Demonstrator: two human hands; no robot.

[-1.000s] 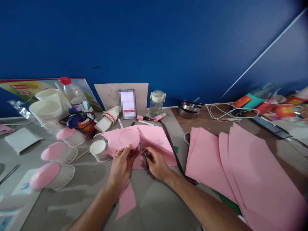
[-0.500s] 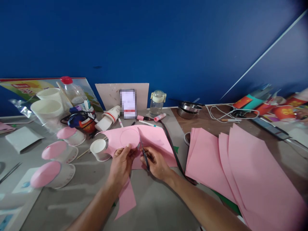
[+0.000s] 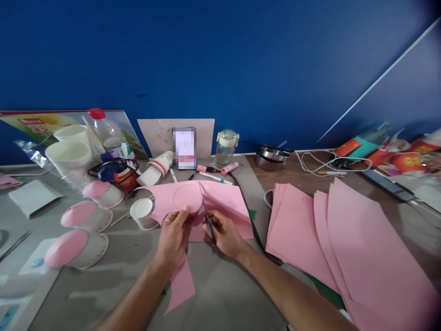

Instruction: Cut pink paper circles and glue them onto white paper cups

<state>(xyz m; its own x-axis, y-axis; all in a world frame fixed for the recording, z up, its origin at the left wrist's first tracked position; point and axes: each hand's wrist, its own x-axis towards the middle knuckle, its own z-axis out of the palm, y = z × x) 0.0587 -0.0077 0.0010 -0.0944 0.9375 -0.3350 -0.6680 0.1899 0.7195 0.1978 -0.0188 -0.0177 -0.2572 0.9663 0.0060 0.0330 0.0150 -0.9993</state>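
Note:
Between thumb and fingers, my left hand (image 3: 176,232) pinches the lower edge of a pink paper sheet (image 3: 227,197) with a drawn circle (image 3: 188,197) on it. My right hand (image 3: 225,232) grips dark-handled scissors (image 3: 211,227), their blades pointing away from me at the circle's right side. A cut runs along the blades. Below my left hand hangs a pink paper strip (image 3: 182,282). Left of the sheet stands a white paper cup (image 3: 142,212). Farther left lie several cups with pink paper tops (image 3: 67,248). My right fingertips are partly hidden behind the scissors.
Stacked pink sheets (image 3: 372,243) lie at the right. Along the back are a phone (image 3: 185,148) against a board, a lidded jar (image 3: 226,149), markers (image 3: 215,178) and metal bowls (image 3: 271,157). Stacked cups (image 3: 69,158) and a red-capped bottle (image 3: 101,126) stand back left.
Almost nothing differs. The whole view has shifted by a few pixels, and both hands keep the same hold on the sheet and the scissors.

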